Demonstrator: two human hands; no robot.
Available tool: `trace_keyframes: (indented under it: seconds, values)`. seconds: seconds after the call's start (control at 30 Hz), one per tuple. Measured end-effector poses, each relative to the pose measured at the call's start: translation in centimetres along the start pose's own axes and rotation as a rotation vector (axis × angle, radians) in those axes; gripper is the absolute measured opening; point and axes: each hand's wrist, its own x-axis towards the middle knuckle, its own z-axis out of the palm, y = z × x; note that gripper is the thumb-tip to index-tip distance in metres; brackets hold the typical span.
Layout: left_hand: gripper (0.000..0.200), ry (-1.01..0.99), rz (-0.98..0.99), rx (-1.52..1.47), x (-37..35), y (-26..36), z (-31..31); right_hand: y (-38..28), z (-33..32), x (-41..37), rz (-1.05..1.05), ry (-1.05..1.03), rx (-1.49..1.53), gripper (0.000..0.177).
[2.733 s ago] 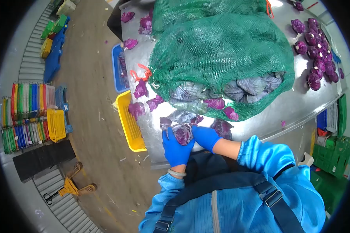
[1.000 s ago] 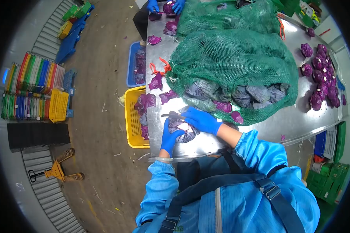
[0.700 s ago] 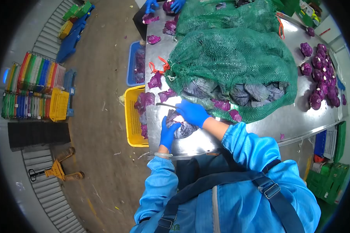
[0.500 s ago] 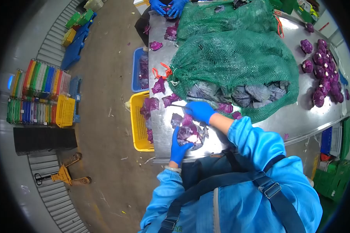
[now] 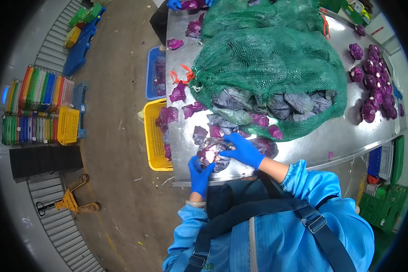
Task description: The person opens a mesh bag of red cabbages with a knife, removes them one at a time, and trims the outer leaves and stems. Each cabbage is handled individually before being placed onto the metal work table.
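A red cabbage (image 5: 208, 165) rests on the metal table close to my body, its pale cut stem end facing up. My left hand (image 5: 200, 176), in a blue glove, clasps its near left side with the thumb apart from the fingers. My right hand (image 5: 244, 151), also gloved in blue, grips the cabbage's right edge, fingers bent over the outer leaves. Whether a tool sits in that palm is hidden. Loose dark leaves (image 5: 222, 121) lie just beyond the cabbage, and a dark purple leaf (image 5: 265, 147) lies partly behind my right hand.
Green mesh bags (image 5: 276, 63) of cabbages cover the middle of the metal table (image 5: 349, 136). Trimmed red cabbages (image 5: 380, 86) are piled at right. A yellow crate (image 5: 153, 149) and blue crate (image 5: 151, 77) with leaves stand along the left edge. A co-worker's gloved hand (image 5: 174, 4) shows at top.
My right hand has moved from beyond the cabbage to its right edge; the thin dark tool seen by it earlier is out of sight. More loose leaves now lie beyond the cabbage.
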Motion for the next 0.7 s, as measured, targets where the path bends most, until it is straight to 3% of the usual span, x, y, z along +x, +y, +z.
trace_keyframes:
  seconds: [0.07,0.1,0.2,0.23,0.37,0.47,0.63,0.67,0.7]
  values:
    - [0.099,-0.081,0.401,0.196,1.1,1.2,0.6,0.7,-1.2,0.3,0.106,-0.078,-0.009,0.062]
    - [0.105,-0.133,0.364,0.187,2.3,1.4,0.8,0.7,-1.6,0.3,-0.013,-0.05,-0.048,0.052]
    - [0.108,-0.214,0.434,0.492,4.2,1.3,1.7,0.7,-1.1,0.0,-0.072,0.057,-0.098,0.041]
    - [0.109,-0.146,0.415,0.503,4.2,0.8,2.4,0.2,-1.2,-0.6,-0.078,0.056,-0.15,0.035]
    - [0.105,-0.002,0.327,0.493,3.4,0.5,4.3,-1.4,-1.3,-1.0,-0.066,-0.026,-0.342,0.04]
    - [0.103,0.003,0.371,0.566,2.7,1.5,4.8,-1.9,-1.7,0.2,-0.086,-0.066,-0.467,0.039]
    - [0.102,0.036,0.467,0.778,1.8,3.4,6.0,1.9,-1.3,3.9,0.102,0.194,-0.322,0.028]
    - [0.102,0.059,0.54,0.779,1.3,3.0,5.9,3.5,-1.9,5.0,0.097,0.083,-0.229,0.028]
    - [0.101,0.061,0.556,0.661,1.9,1.7,5.1,3.3,-1.6,5.0,-0.042,0.117,-0.19,0.029]
